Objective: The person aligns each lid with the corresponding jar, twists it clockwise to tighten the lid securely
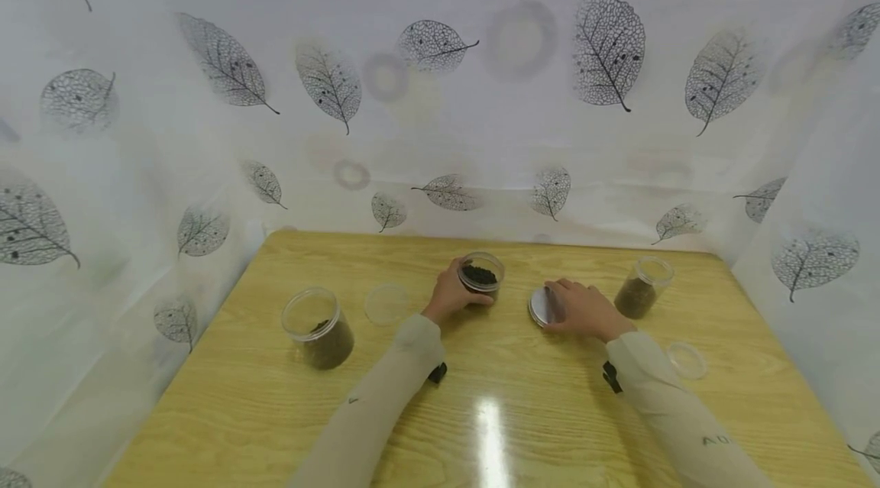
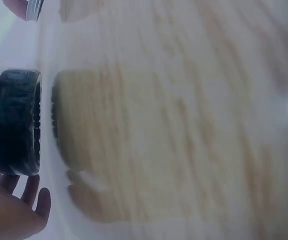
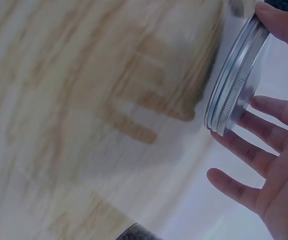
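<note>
My left hand (image 1: 451,293) curls round a small clear jar (image 1: 490,291) of dark granules near the table's back edge. The jar stands uncapped, its mouth upward. In the left wrist view, the dark-filled jar (image 2: 14,122) is between the thumb and the fingers of the left hand (image 2: 11,212). To the right, my right hand (image 1: 583,310) grips a silver metal screw lid (image 1: 543,308). The right wrist view has the lid's ridged rim (image 3: 238,75) between thumb and fingers of the right hand (image 3: 278,165); whether it touches the table cannot be told.
A larger open jar (image 1: 328,343) with dark contents stands at the left, a clear round lid (image 1: 387,305) beside it. Behind the right hand is another open jar (image 1: 635,297), part filled. A second clear lid (image 1: 687,360) lies by the right forearm. Patterned curtains surround the wooden table (image 1: 509,373).
</note>
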The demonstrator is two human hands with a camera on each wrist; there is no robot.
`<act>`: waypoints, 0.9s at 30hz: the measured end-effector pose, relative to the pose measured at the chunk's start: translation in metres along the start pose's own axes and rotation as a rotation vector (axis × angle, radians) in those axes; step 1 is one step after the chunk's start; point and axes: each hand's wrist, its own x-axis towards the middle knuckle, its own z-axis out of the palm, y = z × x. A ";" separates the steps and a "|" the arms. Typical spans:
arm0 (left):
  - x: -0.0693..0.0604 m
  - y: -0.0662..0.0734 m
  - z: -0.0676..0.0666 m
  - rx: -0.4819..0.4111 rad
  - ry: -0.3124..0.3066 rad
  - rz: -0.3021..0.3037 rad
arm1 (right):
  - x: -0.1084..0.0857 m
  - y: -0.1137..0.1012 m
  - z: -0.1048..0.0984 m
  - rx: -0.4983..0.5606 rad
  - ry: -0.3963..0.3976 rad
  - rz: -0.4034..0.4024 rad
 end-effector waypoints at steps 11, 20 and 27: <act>-0.017 0.013 -0.008 0.056 -0.050 0.126 | -0.015 -0.013 -0.009 0.036 0.073 -0.014; -0.041 0.026 -0.012 0.130 -0.070 0.172 | -0.030 -0.022 -0.015 0.030 0.161 -0.051; -0.066 0.035 -0.019 0.252 -0.079 0.259 | -0.045 -0.031 -0.022 0.052 0.231 -0.095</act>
